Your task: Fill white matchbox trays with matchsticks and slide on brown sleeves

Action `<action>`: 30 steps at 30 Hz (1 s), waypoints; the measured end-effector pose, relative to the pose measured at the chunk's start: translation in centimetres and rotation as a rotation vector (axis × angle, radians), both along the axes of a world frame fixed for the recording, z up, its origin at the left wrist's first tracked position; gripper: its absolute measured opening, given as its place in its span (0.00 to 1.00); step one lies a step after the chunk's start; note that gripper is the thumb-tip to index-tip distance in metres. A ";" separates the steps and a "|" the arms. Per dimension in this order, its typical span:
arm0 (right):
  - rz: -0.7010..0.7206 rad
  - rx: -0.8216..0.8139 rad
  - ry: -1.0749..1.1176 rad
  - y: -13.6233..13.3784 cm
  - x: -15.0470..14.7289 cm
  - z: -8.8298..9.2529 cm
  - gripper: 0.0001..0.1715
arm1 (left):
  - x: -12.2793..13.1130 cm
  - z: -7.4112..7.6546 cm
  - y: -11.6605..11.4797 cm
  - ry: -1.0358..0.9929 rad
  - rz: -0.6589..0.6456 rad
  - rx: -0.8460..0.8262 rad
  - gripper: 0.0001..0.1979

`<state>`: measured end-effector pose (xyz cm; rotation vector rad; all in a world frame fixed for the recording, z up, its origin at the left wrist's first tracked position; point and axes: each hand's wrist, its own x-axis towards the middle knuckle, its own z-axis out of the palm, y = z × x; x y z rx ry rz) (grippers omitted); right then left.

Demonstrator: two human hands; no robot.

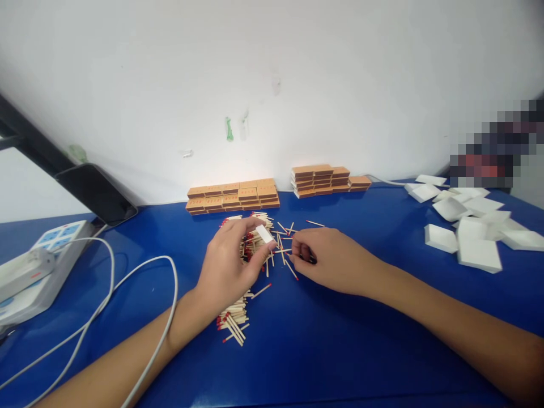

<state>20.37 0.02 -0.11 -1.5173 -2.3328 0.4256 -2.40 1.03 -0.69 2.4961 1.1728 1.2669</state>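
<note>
My left hand (232, 258) grips a small white matchbox tray (264, 233) between thumb and fingers, above a heap of red-tipped matchsticks (233, 318). The heap lies partly hidden beneath that hand. To its right, my right hand (325, 258) is closed in a pinch, with a matchstick (284, 250) at its fingertips; whether more are inside the fingers is hidden. Several loose matchsticks (291, 269) lie scattered on the blue table between the two hands.
Orange matchboxes stand stacked along the wall in a left stack (233, 195) and a right stack (321, 180). White empty trays (479, 255) are piled at the right. A phone (97, 192), a power strip (55, 272) and a looping white cable (175, 277) occupy the left; the cable crosses my left forearm.
</note>
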 end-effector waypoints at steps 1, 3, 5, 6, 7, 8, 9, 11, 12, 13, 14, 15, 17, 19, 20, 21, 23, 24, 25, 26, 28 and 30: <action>0.009 0.006 -0.008 0.1 0.2 0.0 0.06 | 0.0 0.0 0.0 0.007 -0.004 -0.007 0.15; 0.028 0.018 -0.029 0.5 0.6 0.0 0.06 | -0.1 0.0 0.0 0.019 -0.007 -0.020 0.15; 0.071 0.031 -0.040 0.8 1.0 0.1 0.07 | -0.2 0.0 0.0 0.022 -0.010 -0.038 0.16; 0.100 0.038 -0.037 0.9 1.2 0.1 0.08 | -0.2 0.0 -0.1 0.021 -0.012 -0.045 0.16; 0.128 0.047 -0.028 1.0 1.2 0.0 0.09 | -0.1 0.0 -0.1 0.019 -0.013 -0.051 0.16; 0.149 0.057 -0.016 1.1 1.2 -0.1 0.09 | -0.1 0.0 -0.1 0.017 -0.014 -0.054 0.16; 0.165 0.067 -0.004 1.1 1.2 -0.3 0.09 | -0.1 0.0 -0.1 0.016 -0.014 -0.054 0.16; 0.196 0.085 0.014 1.1 0.9 -0.7 0.09 | -0.1 0.0 -0.1 0.018 -0.011 -0.045 0.16; 0.208 0.094 0.021 1.1 0.8 -1.0 0.09 | 0.0 0.0 0.0 0.019 -0.007 -0.040 0.16; 0.214 0.101 0.024 1.0 0.6 -1.2 0.08 | 0.0 0.0 0.0 0.022 -0.003 -0.035 0.16; 0.220 0.110 0.025 1.0 0.5 -1.4 0.08 | 0.0 -0.1 0.0 0.024 0.001 -0.033 0.16; 0.223 0.122 0.024 1.0 0.5 -1.6 0.08 | -0.1 -0.1 0.0 0.026 0.005 -0.031 0.16; 0.218 0.142 0.015 1.0 0.4 -1.7 0.07 | -0.1 -0.1 -0.1 0.025 0.010 -0.028 0.16; 0.195 0.145 0.003 1.0 0.4 -1.7 0.05 | -0.1 -0.1 -0.1 0.020 0.008 -0.022 0.16; 0.181 0.139 -0.003 1.0 0.5 -1.6 0.05 | -0.1 -0.1 -0.1 0.018 0.006 -0.019 0.16; 0.170 0.129 -0.010 1.0 0.5 -1.4 0.05 | -0.1 0.0 -0.1 0.016 0.003 -0.018 0.16; 0.161 0.105 -0.020 1.0 0.5 -1.2 0.05 | -0.1 0.0 -0.1 0.012 -0.002 -0.022 0.16; 0.160 0.097 -0.021 1.0 0.5 -1.1 0.04 | -0.1 0.0 -0.1 0.008 -0.002 -0.027 0.16; 0.160 0.094 -0.020 1.0 0.5 -1.1 0.04 | -0.1 0.0 -0.1 0.003 -0.001 -0.034 0.16; 0.158 0.096 -0.018 1.0 0.5 -1.0 0.04 | -0.1 0.0 0.0 -0.001 -0.001 -0.041 0.15; 0.160 0.109 -0.015 1.0 0.6 -1.1 0.05 | -0.1 -0.1 0.0 -0.008 -0.001 -0.049 0.16; 0.169 0.120 -0.021 1.1 0.6 -1.1 0.05 | -0.1 -0.1 0.0 -0.010 -0.006 -0.051 0.16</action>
